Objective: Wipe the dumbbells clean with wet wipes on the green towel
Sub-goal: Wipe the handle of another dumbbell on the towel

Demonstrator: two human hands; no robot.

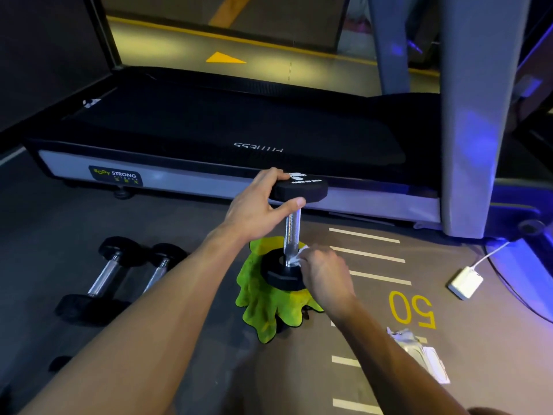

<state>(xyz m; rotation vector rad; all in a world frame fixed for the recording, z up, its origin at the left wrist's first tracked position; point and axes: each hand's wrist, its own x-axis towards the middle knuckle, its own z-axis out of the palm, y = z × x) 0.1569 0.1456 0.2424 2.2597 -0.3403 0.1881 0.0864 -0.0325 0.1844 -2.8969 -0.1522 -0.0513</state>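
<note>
One dumbbell (291,232) stands upright on the green towel (269,310) on the floor. The left hand (257,205) grips its top head; the right hand (324,272) pinches a wet wipe (299,255) against the handle's base.

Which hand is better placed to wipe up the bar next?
The right hand: it already holds the wipe against the bar's base, while the left hand grips the top of the upright dumbbell, steadying it.

Obstacles we log: treadmill (209,163) just behind the green towel (263,313), two dumbbells (119,277) left, wipes packet (419,351) right (charger (465,282) farther); bare floor (209,363) in front.
</note>
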